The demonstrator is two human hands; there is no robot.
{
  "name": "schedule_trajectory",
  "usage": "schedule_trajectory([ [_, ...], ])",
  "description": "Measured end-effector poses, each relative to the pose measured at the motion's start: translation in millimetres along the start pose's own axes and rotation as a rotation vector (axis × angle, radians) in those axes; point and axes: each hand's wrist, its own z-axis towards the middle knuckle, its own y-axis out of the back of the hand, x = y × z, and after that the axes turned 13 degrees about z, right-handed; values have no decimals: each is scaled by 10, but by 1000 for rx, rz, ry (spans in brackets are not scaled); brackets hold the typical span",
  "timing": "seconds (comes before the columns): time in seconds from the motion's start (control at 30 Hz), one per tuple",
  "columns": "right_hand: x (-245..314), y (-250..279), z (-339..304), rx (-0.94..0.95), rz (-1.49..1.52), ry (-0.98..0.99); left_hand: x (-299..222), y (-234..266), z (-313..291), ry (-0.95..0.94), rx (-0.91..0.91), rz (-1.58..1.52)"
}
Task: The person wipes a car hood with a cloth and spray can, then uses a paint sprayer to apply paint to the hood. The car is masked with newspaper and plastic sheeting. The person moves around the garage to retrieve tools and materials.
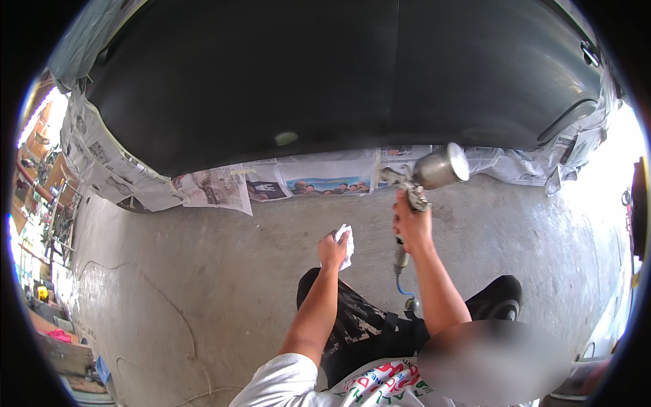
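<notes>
While the right grip [411, 218] is clamping around the spray gun [412, 186] near the lower edge of the dark panel [325, 81], probably for steadiness, the left grip [331, 251] is clamping a white wad [348, 249] well apart, and newspaper [332, 182] is hanging below the panel, seemingly as masking.

a scuffed grey concrete floor [237, 285] carries a thin, winding cord [192, 339] at left.

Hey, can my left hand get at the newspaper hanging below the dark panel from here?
Probably yes, with some leaning: only floor shows between your left hand and the newspaper, and the spray gun is off right. That hand's grip holds a white wad.
</notes>
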Motion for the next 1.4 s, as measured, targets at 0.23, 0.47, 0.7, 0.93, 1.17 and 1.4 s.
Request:
schedule_trajectory([
  [0.23, -620, -863, 116, 175, -45, 224, 70, 33, -60, 92, -29, -3],
  [0.47, -468, -1494, -136, 241, -108, -113, 645, 86, -95, 283, 5, -291],
  [0.7, -571, -825, 224, 85, -62, 103, 126, 241, -86, 237, 20, -144],
  [0.93, 86, 58, 102, -86, 70, 53, 221, -97, 72, 106, 27, -18],
  [1.17, 692, 1460, 442, -380, -87, 258, -309, -505, 161, 13, 153, -33],
  [1.4, 1503, 2566, 764, -608, -133, 346, -540, -710, 150, -79, 187, -32],
])
